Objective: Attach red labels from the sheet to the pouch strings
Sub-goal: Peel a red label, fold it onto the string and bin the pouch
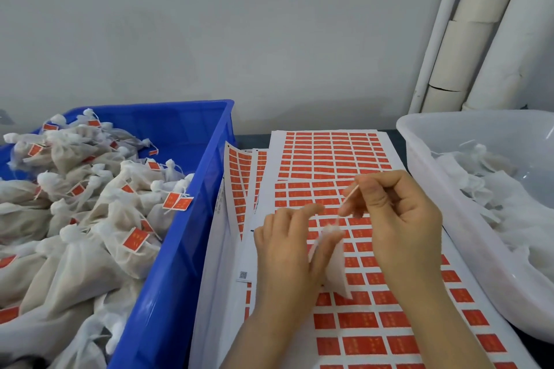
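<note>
Pouch (334, 263): 1 small white mesh drawstring pouch, held above the label sheet (374, 323) at centre; gathered neck uppermost, body hanging toward the viewer.
Left hand (287, 252): fingers closed around the pouch's neck and upper body.
Right hand (398, 219): thumb and fingertips pinched on a thin light piece, red along its edge, just above the pouch neck; string or label cannot be told, motion blur.
Label sheet: white backing, rows of red rectangular labels, several cells bare beneath the hands. More sheets (329, 156) overlap behind and left.
Blue crate (180, 219), left: heaped with filled pouches carrying red tags.
Translucent tub (443, 189), right: holds white pouches, no red visible.
</note>
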The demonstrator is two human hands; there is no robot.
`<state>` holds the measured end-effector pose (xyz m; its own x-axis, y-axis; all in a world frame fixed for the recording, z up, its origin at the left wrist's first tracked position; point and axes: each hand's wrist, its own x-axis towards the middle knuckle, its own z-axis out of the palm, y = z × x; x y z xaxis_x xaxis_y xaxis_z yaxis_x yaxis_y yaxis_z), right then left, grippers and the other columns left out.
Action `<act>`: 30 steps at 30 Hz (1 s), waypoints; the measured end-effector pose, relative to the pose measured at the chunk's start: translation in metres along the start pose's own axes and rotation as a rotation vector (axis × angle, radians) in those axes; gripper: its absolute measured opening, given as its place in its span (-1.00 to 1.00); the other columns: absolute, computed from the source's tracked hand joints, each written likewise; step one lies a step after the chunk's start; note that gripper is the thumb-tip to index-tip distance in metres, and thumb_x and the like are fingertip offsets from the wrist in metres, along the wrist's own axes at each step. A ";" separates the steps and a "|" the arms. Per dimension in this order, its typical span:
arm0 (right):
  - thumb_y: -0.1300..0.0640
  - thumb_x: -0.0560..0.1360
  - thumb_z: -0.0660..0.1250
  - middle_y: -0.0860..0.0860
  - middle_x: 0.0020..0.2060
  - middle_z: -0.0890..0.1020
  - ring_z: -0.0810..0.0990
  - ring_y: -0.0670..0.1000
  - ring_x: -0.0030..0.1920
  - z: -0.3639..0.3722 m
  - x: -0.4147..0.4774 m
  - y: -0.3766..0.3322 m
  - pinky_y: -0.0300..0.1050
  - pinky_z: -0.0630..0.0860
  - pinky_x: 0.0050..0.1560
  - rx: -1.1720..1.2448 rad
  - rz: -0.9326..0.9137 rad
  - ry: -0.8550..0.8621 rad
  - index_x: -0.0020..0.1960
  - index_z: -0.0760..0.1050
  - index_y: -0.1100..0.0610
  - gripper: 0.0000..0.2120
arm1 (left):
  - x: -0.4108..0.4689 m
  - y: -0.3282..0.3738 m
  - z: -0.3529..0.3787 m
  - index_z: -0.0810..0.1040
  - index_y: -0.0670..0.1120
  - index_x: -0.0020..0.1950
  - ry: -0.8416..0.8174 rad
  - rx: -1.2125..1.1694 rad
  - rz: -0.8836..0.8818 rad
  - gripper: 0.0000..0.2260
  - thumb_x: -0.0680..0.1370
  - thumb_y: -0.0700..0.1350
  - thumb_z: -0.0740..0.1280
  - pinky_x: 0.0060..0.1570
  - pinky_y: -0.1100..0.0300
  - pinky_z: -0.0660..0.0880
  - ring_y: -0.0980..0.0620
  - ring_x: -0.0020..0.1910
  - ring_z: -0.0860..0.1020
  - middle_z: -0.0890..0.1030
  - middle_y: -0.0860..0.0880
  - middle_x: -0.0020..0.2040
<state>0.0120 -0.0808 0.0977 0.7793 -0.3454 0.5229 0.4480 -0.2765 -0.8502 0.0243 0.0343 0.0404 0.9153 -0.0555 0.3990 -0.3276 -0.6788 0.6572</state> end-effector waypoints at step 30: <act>-0.09 0.46 0.33 -0.32 -0.10 0.38 0.34 -0.34 0.01 0.009 -0.007 0.047 -0.48 0.31 -0.13 -0.545 0.099 -0.582 -0.25 0.39 -0.25 -0.84 | 0.018 -0.001 -0.026 0.58 -0.09 -0.03 -0.199 -1.012 -0.925 -0.78 0.57 0.04 0.27 -0.54 0.34 0.36 0.12 -0.52 0.41 0.59 -0.04 -0.32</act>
<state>0.0311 -0.0836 0.0536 0.9749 0.0905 0.2033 0.2051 -0.7201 -0.6628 0.0350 0.0532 0.0636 0.8804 -0.0414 -0.4724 0.4630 0.2906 0.8374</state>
